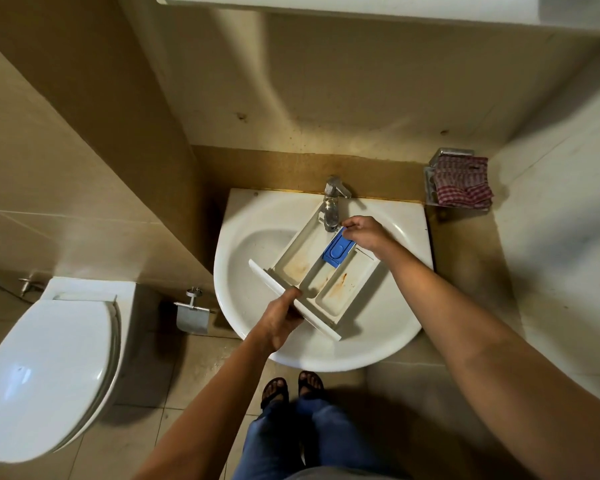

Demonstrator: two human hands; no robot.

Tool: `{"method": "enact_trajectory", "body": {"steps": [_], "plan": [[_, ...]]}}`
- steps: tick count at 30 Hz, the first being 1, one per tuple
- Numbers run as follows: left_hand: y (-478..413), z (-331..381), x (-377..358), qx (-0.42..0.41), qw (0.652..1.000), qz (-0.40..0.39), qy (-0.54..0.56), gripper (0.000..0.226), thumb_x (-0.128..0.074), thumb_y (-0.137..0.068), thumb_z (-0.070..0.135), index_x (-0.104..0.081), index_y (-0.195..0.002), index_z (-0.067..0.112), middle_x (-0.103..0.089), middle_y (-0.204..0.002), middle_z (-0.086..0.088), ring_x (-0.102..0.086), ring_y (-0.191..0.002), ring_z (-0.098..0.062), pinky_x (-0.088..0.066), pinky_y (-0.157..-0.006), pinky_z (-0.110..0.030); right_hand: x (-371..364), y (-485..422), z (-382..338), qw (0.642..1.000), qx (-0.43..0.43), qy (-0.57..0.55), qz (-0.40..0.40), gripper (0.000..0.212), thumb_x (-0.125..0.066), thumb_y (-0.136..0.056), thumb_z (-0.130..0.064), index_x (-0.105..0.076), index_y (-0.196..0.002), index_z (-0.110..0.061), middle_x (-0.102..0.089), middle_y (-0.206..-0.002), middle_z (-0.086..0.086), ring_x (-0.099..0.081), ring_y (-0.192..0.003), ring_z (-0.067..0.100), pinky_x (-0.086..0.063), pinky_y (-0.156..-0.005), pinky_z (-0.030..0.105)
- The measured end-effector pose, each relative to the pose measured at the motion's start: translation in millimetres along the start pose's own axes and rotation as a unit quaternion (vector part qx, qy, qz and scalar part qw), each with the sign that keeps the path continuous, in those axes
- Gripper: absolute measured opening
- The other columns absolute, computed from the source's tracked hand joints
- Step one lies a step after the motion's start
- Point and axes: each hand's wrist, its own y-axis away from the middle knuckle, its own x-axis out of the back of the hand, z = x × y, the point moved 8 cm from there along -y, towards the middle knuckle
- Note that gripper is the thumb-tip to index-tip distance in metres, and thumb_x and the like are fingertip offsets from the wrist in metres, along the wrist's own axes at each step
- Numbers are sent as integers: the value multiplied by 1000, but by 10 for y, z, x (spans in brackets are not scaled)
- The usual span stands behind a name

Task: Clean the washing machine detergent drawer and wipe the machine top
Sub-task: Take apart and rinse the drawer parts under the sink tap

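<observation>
The white detergent drawer (302, 268) lies tilted over the white sink (388, 320), its far end under the tap (331, 202). Rust-coloured stains mark its compartments. My left hand (281, 322) grips the drawer's front panel at the near end. My right hand (364, 233) pinches the far edge of the blue insert (336, 252), which sits in the drawer's middle compartment. No water is seen running from the tap.
A red checked cloth (463, 181) hangs in a holder on the right wall. A white toilet (49, 368) with its lid down stands at the left, a metal paper holder (192, 313) beside the sink. My feet (293, 389) stand on the tiled floor below the sink.
</observation>
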Motion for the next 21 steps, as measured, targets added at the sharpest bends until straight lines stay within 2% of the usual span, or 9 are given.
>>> {"method": "enact_trajectory", "body": {"steps": [2,4,7,10,14,18,21], "plan": [[-16,-15,19,4,1000,-1,20,41,-52,-89,18,-57,-126,1,-67,-119,-16,-65,-101,-26,-53,-93,-39,-9,-3,-3,1000,4,-2,5,33,-63,-86,-5,-63,-118,-6,-66,-112,10,-61,-102,19,-43,-88,23],[-27,-30,47,6,999,1,38,45,-54,-85,20,-58,-125,1,-63,-122,-20,-63,-101,-28,-53,-95,-43,-22,5,-25,1000,9,3,5,33,-64,-85,-7,-64,-119,-7,-67,-109,8,-62,-103,19,-43,-88,24],[-41,-19,44,3,999,-2,43,32,-51,-90,19,-60,-117,4,-61,-109,-18,-62,-95,-27,-52,-95,-45,-43,4,-58,999,18,36,4,36,-62,-86,-7,-62,-122,-7,-65,-118,10,-60,-107,19,-44,-96,29],[-52,-9,47,3,1000,0,26,27,-50,-92,20,-61,-112,6,-60,-98,-12,-62,-89,-23,-54,-92,-41,-38,24,-64,999,20,42,8,39,-61,-87,-6,-59,-126,-7,-62,-125,9,-58,-115,21,-44,-100,30],[-28,93,143,-4,999,20,-51,38,-58,-89,32,-64,-116,6,-68,-106,-14,-66,-97,-25,-57,-84,-33,-14,59,15,1000,-6,13,20,38,-59,-88,-4,-60,-126,-8,-63,-122,9,-59,-112,21,-42,-90,24],[44,279,265,-18,994,64,-83,51,-67,-79,44,-65,-109,3,-71,-104,-17,-70,-92,-26,-58,-71,-31,-42,50,11,1000,-15,-17,22,36,-59,-88,-4,-61,-123,-7,-64,-119,11,-59,-113,23,-43,-95,28],[106,367,304,-24,990,89,-107,66,-72,-64,54,-65,-105,2,-71,-101,-17,-72,-88,-27,-60,-71,-33,-70,39,13,999,-22,-25,11,36,-58,-88,-2,-60,-124,-5,-63,-121,13,-58,-114,24,-43,-96,28]]}}
